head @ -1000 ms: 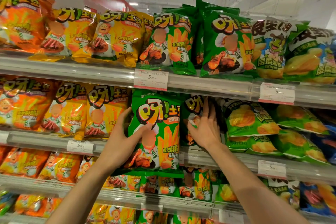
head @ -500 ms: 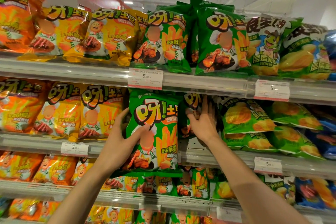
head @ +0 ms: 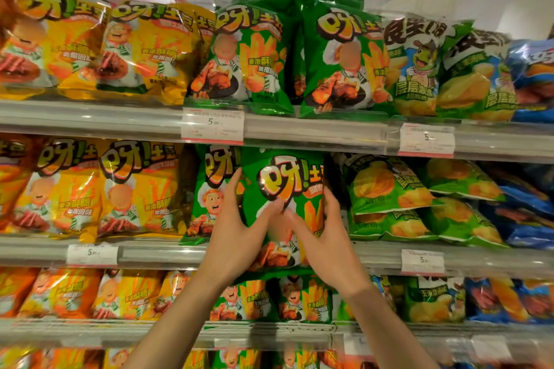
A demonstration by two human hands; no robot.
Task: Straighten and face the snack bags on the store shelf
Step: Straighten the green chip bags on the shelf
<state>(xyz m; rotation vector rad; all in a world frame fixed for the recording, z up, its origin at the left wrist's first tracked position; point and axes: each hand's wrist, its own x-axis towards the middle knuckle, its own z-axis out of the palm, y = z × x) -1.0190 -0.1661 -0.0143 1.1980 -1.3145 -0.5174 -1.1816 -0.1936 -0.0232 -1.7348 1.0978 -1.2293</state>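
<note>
A green snack bag with a chef picture stands upright at the front of the second shelf, and both my hands hold it. My left hand grips its left edge, thumb across the front. My right hand grips its right edge, fingers curled round the side. Its lower part hangs over the shelf lip. A second green bag of the same kind stands just to its left, partly behind my left hand.
Yellow bags fill the left of each shelf. Green corn-chip bags lie stacked flat on the right, blue bags beyond them. The top shelf carries two upright green bags. Price tags hang on the shelf rails.
My right hand left the bag at the back and came onto the front green bag's right edge. The bag shifted right and up, uncovering the second green bag on its left.
</note>
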